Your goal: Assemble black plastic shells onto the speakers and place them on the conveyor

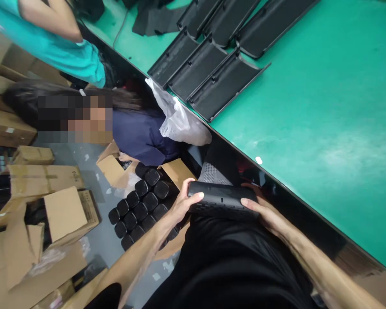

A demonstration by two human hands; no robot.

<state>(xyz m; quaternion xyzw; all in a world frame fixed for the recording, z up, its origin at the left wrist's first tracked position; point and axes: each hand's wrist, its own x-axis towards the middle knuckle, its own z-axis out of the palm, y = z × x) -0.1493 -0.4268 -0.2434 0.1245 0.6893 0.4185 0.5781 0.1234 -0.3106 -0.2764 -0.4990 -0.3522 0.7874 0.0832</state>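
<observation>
A long black plastic casing [223, 198] lies level above my lap, held at both ends. My left hand [184, 201] grips its left end, thumb on the near face and fingers behind. Round the right end is my right hand [263, 206], its thumb pressed on the front face. Small slots and notches show along the casing. On the green table [324, 128] lie several curved black panels [218, 81] side by side near the edge. Below, to the left, an open box holds several black parts with rounded square ends [150, 201].
A person in a dark blue top [141, 135] is at the left by the table edge, and another in a turquoise shirt [64, 51] is beyond. A clear plastic bag [183, 122] hangs at the edge. Open cardboard boxes [66, 214] crowd the floor at left.
</observation>
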